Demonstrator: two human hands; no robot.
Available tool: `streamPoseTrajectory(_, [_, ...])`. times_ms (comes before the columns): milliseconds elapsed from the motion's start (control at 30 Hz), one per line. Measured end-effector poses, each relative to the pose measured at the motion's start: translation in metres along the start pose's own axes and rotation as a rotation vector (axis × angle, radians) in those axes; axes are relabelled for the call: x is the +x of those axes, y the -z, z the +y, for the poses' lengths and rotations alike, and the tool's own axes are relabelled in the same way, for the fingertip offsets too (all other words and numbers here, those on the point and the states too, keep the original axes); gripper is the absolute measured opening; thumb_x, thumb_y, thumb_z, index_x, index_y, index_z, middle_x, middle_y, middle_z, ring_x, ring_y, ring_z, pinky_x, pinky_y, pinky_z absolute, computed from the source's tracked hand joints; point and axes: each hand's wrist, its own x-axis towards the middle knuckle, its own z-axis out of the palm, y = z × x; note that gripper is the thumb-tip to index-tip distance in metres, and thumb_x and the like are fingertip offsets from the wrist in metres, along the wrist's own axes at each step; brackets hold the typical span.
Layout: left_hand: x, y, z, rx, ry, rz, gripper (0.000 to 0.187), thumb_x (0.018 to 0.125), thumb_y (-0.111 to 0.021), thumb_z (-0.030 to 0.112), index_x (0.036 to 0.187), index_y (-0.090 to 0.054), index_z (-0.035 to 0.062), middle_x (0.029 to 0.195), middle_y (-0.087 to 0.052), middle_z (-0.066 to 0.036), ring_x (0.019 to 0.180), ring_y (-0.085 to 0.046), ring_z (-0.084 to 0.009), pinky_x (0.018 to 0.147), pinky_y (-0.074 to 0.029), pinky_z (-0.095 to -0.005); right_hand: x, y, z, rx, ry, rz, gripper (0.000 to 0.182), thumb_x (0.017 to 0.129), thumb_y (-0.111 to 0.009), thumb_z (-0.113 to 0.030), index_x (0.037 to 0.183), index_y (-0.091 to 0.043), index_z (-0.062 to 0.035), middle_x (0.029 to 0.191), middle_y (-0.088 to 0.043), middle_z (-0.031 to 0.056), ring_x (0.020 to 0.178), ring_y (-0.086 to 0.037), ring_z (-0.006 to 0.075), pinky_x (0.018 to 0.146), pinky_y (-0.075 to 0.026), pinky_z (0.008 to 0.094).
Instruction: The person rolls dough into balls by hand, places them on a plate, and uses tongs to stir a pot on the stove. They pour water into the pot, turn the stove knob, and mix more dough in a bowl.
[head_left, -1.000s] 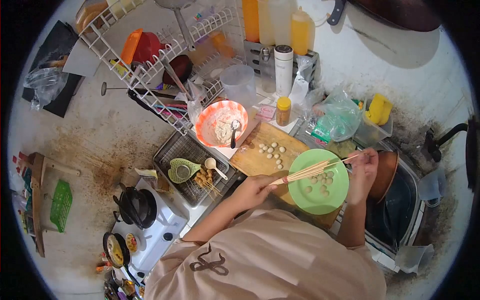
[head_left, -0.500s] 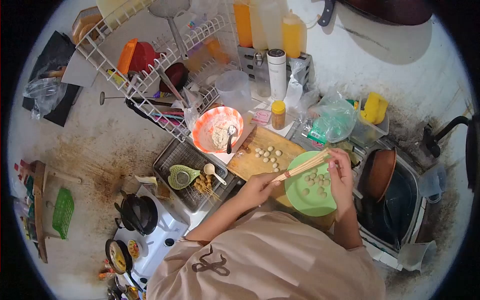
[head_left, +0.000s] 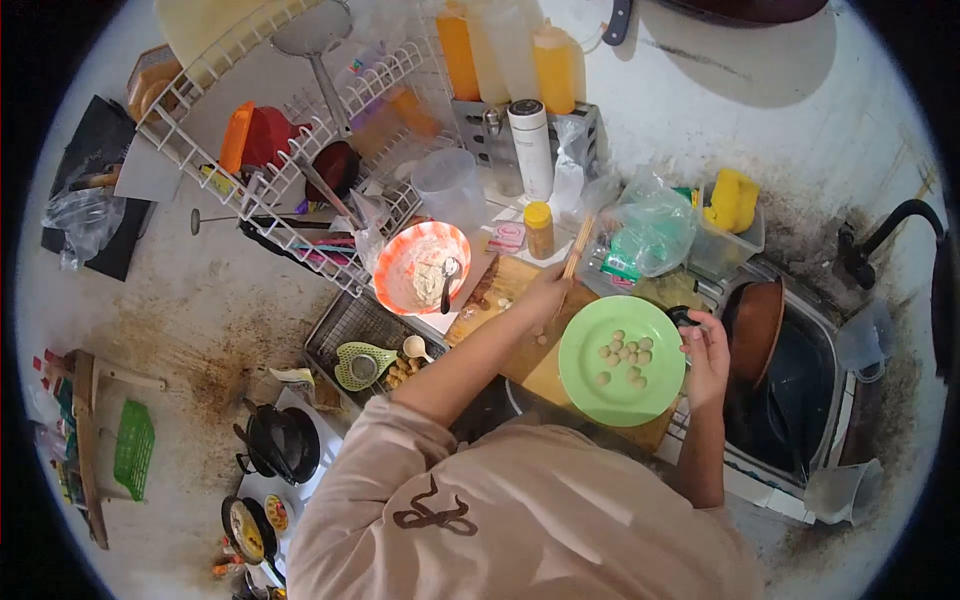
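Observation:
My left hand (head_left: 546,298) is closed around a bundle of thin bamboo skewers (head_left: 579,248), whose ends point up and away from me over the wooden cutting board (head_left: 525,365). Small round pale balls (head_left: 632,350) lie on the green plate (head_left: 625,400), which rests partly on the board. A few more balls show beside my left hand, partly hidden by the arm. My right hand (head_left: 707,358) is just off the plate's right edge, its fingers apart and loosely curled, with nothing visible in them.
An orange and white bowl (head_left: 398,262) holds pale paste and a spoon. A wire basket (head_left: 330,325) carries a green strainer (head_left: 358,368). On the right is a sink (head_left: 835,400) with a brown pan (head_left: 757,330). A yellow-lidded jar (head_left: 540,232) stands behind the board.
The skewer bundle has swung upright and moved away from me in my left hand. My right hand has let go of its end and moved slightly right and down.

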Motion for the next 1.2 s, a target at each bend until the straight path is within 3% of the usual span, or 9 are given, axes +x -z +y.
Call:
streamPoseTrajectory(167, [0.036,-0.019,0.001,0.256,-0.328,0.129,0.043,0.082,-0.05,0.009,0.122,-0.039,-0.0003,0.102,-0.053,-0.008,0.079,-0.052,-0.0144,0.067,-0.044,-0.0262,-0.01,0.01,0.006,-0.002,-0.012,-0.011,0.021,0.086,-0.05,-0.01,0.106,-0.052,-0.0053,0.09,-0.054,0.0037,0.081,-0.05,0.0105,0.069,-0.039,0.0214])
streamPoseTrajectory(267, [0.047,-0.025,-0.022,0.386,-0.507,0.244,0.046,0.079,-0.053,0.007,0.122,-0.038,0.0004,0.112,-0.048,-0.014,0.096,-0.05,-0.0223,0.082,-0.041,-0.0305,-0.016,0.014,0.017,-0.305,0.049,-0.069,0.022,0.084,-0.052,-0.009,0.106,-0.052,-0.0045,0.092,-0.055,0.0057,0.081,-0.052,0.0135,0.069,-0.04,0.023])
streamPoseTrajectory(333, [0.017,-0.032,-0.002,0.541,-0.681,0.265,0.047,0.078,-0.054,0.005,0.122,-0.039,0.001,0.118,-0.045,-0.017,0.107,-0.046,-0.0274,0.091,-0.036,-0.0326,-0.019,0.004,0.01,-0.529,0.158,-0.197,0.033,0.079,-0.058,-0.014,0.11,-0.052,-0.0061,0.107,-0.051,0.0113,0.093,-0.05,0.0235,0.078,-0.04,0.031])
streamPoseTrajectory(500, [-0.026,-0.043,-0.001,0.454,-0.795,0.086,0.042,0.076,-0.053,0.002,0.117,-0.044,0.0035,0.12,-0.042,-0.019,0.114,-0.04,-0.032,0.096,-0.031,-0.0364,-0.028,-0.042,0.011,-1.05,0.356,-0.388,0.055,0.069,-0.067,-0.031,0.116,-0.049,-0.0101,0.123,-0.038,0.0156,0.11,-0.036,0.0359,0.089,-0.034,0.0425])
streamPoseTrajectory(600, [-0.062,-0.04,0.002,0.493,-0.806,-0.015,0.037,0.076,-0.051,0.0,0.113,-0.049,0.0048,0.121,-0.042,-0.017,0.113,-0.041,-0.0301,0.096,-0.032,-0.0369,-0.031,-0.06,0.008,-1.175,0.372,-0.465,0.062,0.064,-0.069,-0.037,0.116,-0.048,-0.0112,0.117,-0.04,0.0145,0.106,-0.037,0.0363,0.089,-0.033,0.0448])
streamPoseTrajectory(800, [-0.107,-0.009,-0.008,0.404,-0.721,-0.094,0.027,0.079,-0.05,0.0,0.105,-0.055,0.0045,0.116,-0.045,-0.014,0.11,-0.044,-0.0273,0.093,-0.034,-0.0353,-0.012,-0.057,0.024,-1.055,0.206,-0.594,0.044,0.064,-0.066,-0.022,0.104,-0.053,-0.0129,0.097,-0.047,0.0109,0.094,-0.042,0.0328,0.08,-0.039,0.0419])
streamPoseTrajectory(1033, [-0.125,0.004,-0.025,0.444,-0.675,-0.046,0.023,0.079,-0.051,0.0,0.1,-0.058,0.0044,0.107,-0.052,-0.011,0.103,-0.047,-0.0241,0.089,-0.037,-0.0332,-0.003,-0.065,0.026,-0.716,0.167,-0.437,0.021,0.071,-0.059,-0.007,0.092,-0.058,-0.0078,0.088,-0.053,0.0116,0.073,-0.057,0.0251,0.065,-0.047,0.0373])
streamPoseTrajectory(1133, [-0.13,0.006,-0.035,0.39,-0.674,-0.036,0.022,0.078,-0.05,-0.003,0.096,-0.06,0.0044,0.103,-0.053,-0.01,0.099,-0.049,-0.0228,0.084,-0.04,-0.0313,0.0,-0.058,0.018,-0.418,0.1,-0.417,0.024,0.074,-0.055,0.0,0.098,-0.058,-0.0061,0.088,-0.055,0.0115,0.071,-0.059,0.0241,0.064,-0.047,0.0337])
streamPoseTrajectory(1200, [-0.134,0.008,-0.042,0.383,-0.667,-0.012,0.023,0.076,-0.049,-0.005,0.094,-0.061,0.004,0.099,-0.055,-0.01,0.095,-0.052,-0.0225,0.081,-0.042,-0.0305,0.001,-0.05,0.01,-0.513,0.145,-0.444,0.025,0.074,-0.054,0.004,0.096,-0.061,-0.0045,0.095,-0.055,0.0119,0.088,-0.056,0.0248,0.073,-0.045,0.0313])
